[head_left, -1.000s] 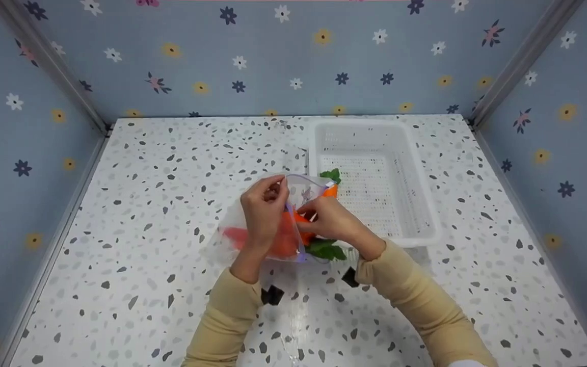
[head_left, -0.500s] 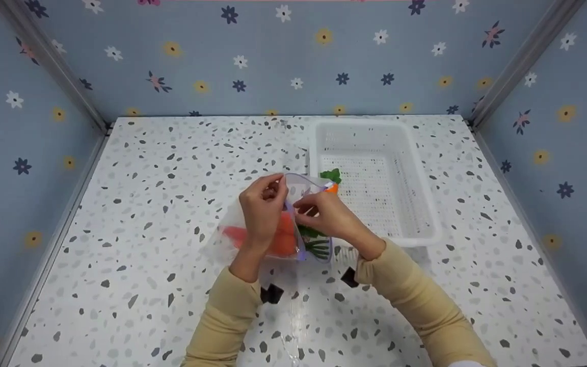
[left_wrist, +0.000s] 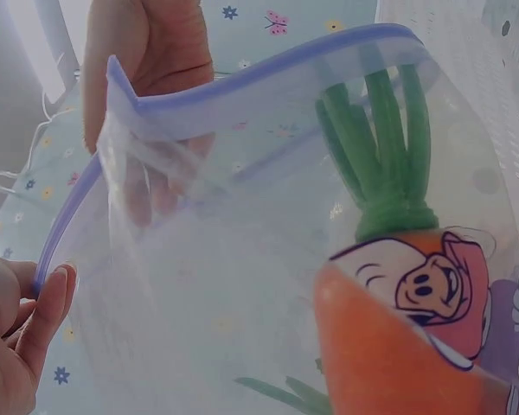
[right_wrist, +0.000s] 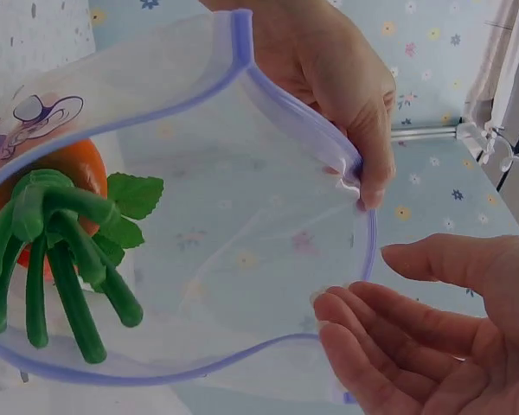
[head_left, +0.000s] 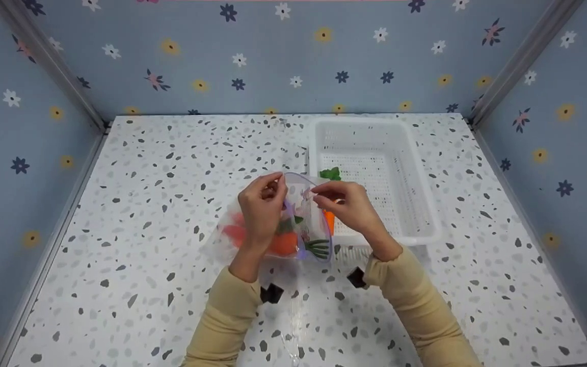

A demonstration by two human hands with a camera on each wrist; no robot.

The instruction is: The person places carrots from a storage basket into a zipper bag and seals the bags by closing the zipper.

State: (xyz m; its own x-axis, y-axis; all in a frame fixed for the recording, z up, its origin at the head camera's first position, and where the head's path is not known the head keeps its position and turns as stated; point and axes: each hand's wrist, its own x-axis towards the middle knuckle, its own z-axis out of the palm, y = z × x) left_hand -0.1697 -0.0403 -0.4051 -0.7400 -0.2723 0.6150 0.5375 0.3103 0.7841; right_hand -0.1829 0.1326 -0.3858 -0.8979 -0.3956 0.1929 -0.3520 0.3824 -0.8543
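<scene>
My left hand (head_left: 262, 206) pinches the rim of a clear zip bag (left_wrist: 242, 86) with a purple seal, and the bag's mouth gapes. Inside it lies an orange carrot (left_wrist: 381, 346) with thick green stems (left_wrist: 394, 147), which look like plastic. Leafy green (right_wrist: 134, 197) shows beside the carrot, and reddish shapes (head_left: 235, 232) blur through the plastic. My right hand (head_left: 347, 204) is at the bag's right rim, holding nothing. In the right wrist view its thumb (right_wrist: 432, 259) stands apart from its relaxed fingers.
A white perforated basket (head_left: 426, 204) stands to the right, behind the bag. Near its left wall are green leaves (head_left: 330, 174) and a strip of orange (head_left: 329, 221). Two small black squares (head_left: 271, 294) show beside the sleeves. The speckled table (head_left: 171, 168) has patterned walls around it.
My right hand has let go of a leafy orange carrot in the bag and moved right, out to the rim. Green leaf now shows inside the bag. The left hand keeps its pinch.
</scene>
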